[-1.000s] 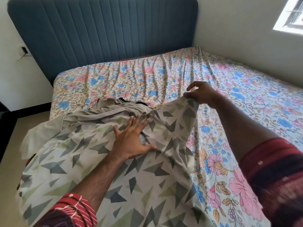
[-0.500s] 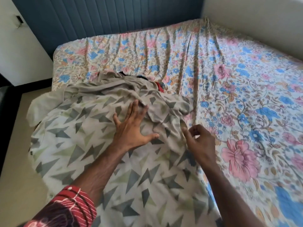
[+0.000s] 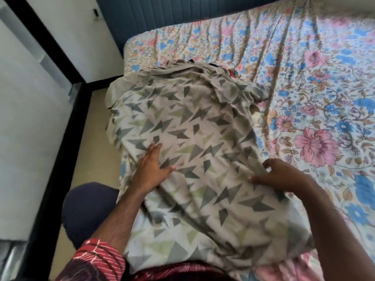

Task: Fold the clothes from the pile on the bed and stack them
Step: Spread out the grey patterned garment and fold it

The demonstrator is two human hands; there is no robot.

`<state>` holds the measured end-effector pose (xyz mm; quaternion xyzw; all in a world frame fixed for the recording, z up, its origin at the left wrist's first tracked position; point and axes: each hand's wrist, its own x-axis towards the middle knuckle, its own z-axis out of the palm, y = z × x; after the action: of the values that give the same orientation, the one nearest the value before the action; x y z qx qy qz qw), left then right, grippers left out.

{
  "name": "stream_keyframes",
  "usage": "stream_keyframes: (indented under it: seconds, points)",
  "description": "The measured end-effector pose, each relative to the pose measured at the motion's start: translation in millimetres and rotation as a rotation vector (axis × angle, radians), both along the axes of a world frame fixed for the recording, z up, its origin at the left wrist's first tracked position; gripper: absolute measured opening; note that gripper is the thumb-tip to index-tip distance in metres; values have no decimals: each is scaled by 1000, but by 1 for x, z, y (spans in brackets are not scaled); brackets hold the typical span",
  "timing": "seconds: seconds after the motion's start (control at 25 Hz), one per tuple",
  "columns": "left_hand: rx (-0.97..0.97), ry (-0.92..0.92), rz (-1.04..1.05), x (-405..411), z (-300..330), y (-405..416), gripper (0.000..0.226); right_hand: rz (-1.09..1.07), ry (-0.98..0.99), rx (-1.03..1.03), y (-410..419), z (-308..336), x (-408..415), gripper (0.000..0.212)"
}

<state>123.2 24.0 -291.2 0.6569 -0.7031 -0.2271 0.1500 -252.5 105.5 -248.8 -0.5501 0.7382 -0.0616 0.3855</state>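
Observation:
A large beige cloth printed with grey and green triangles (image 3: 194, 138) is spread over the left side of the bed. It covers a lump of other clothes at its far end, where a bit of red fabric (image 3: 232, 73) and dark fabric peek out. My left hand (image 3: 151, 167) lies flat on the cloth near its left edge, fingers straight. My right hand (image 3: 278, 176) is at the cloth's right edge, fingers curled into the fabric.
The bed has a floral sheet (image 3: 316, 88) in pink and blue, bare to the right of the cloth. A dark blue padded headboard (image 3: 172, 15) stands at the back. On the left are beige floor (image 3: 89, 151), a white wall and a black frame.
My right hand came back from holding up the cloth's far corner and now grips its right edge close to me. My left hand slid toward me and left. The view tilted downward.

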Motion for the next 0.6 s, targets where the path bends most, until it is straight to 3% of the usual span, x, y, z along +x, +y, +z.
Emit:
stream_keyframes:
  seconds: [0.04,0.08,0.16,0.24,0.32,0.44,0.52,0.6]
  points:
    - [-38,19,88,10,5,10,90,29,33,25,4,-4,-2,90]
    - [-55,27,194,20,9,20,87,48,49,33,9,-8,-3,86]
    - [23,-19,399,40,19,41,89,62,71,-6,17,-8,-1,56]
    - [197,-57,516,57,23,61,97,21,-37,-48,23,-4,-1,43]
    - [308,47,597,72,22,74,93,-28,-193,-5,28,1,-3,42]
    - [347,184,602,96,17,66,54,6,-209,115,46,1,-7,47]
    - [379,281,574,96,9,59,37,-105,-292,12,64,-12,-18,53]
    - [392,242,542,88,6,59,24,-223,-284,-133,82,-21,-19,42]
